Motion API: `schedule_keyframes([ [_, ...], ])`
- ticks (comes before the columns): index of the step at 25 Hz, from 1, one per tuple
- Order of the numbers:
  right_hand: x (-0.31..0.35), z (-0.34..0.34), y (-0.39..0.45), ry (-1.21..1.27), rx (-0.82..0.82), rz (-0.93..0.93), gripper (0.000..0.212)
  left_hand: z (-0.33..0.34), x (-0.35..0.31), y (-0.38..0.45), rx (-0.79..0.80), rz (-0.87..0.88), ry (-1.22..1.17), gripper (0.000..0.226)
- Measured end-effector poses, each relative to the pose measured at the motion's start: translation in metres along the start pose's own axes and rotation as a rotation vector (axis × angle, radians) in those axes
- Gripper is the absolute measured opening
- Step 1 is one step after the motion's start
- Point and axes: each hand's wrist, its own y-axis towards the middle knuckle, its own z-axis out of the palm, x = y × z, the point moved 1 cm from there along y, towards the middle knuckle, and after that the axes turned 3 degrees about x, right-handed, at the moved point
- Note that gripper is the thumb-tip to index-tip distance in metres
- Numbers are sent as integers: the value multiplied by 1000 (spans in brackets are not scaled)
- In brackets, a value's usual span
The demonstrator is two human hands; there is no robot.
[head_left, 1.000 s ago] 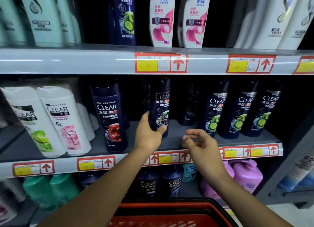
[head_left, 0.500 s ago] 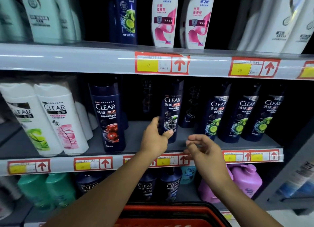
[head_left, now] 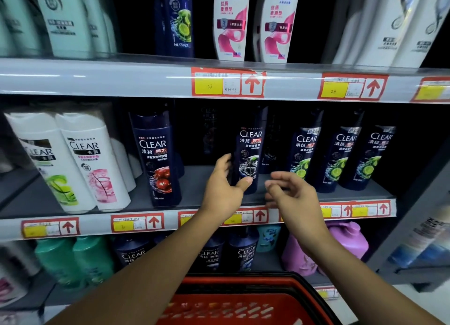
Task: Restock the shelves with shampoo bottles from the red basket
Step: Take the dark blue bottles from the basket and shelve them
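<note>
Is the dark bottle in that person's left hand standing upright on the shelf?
Upright: the dark Clear bottle has its base on the middle shelf, while the left hand grips its lower part.

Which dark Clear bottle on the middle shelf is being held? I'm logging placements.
The left hand grips the dark Clear bottle with the grey-black picture; the red-fruit bottle and green-lime bottles stand untouched.

1. Two hands are showing: left hand (head_left: pixel 222 193), right hand (head_left: pixel 295 198).
2. One red basket (head_left: pixel 243 300) is sitting below.
3. Five dark Clear bottles (head_left: pixel 155 159) are fronting the middle shelf (head_left: pixel 146 198).
4. Two white Clear bottles (head_left: pixel 95 164) are standing leftward.
</note>
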Motion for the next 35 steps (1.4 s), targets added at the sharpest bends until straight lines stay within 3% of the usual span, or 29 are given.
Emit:
schedule_keyframes([
  [7,49,17,-55,138,-9,71,7,-56,-32,-83,18,-33,36,48],
  [9,53,22,-81,89,79,106,9,-88,-29,-113,7,-72,47,32],
  [14,-5,41,-145,-372,478,223,10,-139,14,-217,64,-293,123,20],
  [19,-86,25,-170,-985,913,359,20,-150,61,-275,194,-754,27,28],
  [22,-123,35,-177,-1239,1122,381,19,-151,71,-274,219,-780,6,23],
  [23,-135,38,-177,-1302,1179,391,29,-151,73,-271,221,-772,6,22],
  [25,-152,32,-176,-1479,1333,507,76,-150,74,-263,234,-734,38,19],
  [26,-157,25,-177,-1628,1439,547,88,-150,74,-259,245,-712,58,15],
  [27,-163,18,-180,-1766,1525,533,86,-150,76,-258,262,-699,70,12],
  [29,-171,5,-189,-1946,1561,420,58,-151,78,-256,326,-672,95,11],
  [31,-175,0,-191,-1918,1479,386,35,-150,81,-253,388,-670,132,16],
  [35,-175,-4,-182,-1785,1411,475,31,-145,90,-246,406,-682,155,17],
])
